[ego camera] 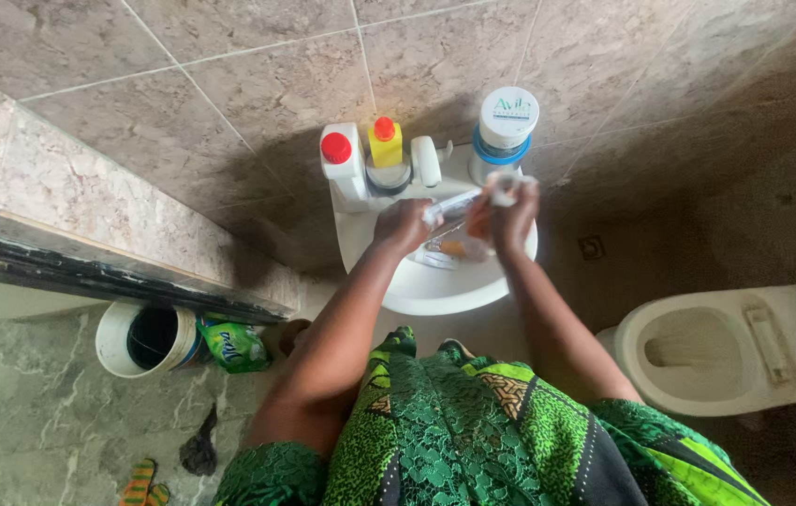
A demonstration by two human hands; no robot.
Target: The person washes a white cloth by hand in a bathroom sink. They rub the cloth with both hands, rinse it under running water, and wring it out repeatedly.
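1. Both hands met over the white washbasin. The left hand was curled round the near end of a clear plastic bottle that lay roughly level across the bowl.
2. The right hand was pinched on a small pale piece at the bottle's far end, at about one o'clock from the left hand; whether this was a cap or a cloth could not be told.
3. Below the hands, inside the basin, sat something clear with an orange patch; its kind was unclear.
4. The bottle looked light, thin-walled and likely slick if wet, so it would probably dent under a hard squeeze. A grip round its body, as the left hand had, seemed the safest hold.
5. Along the basin's back edge, at twelve o'clock, stood a white bottle with a red cap, a yellow bottle with an orange cap and a large white tub with a blue band.
6. A toilet stood at three o'clock, a white bucket at nine.
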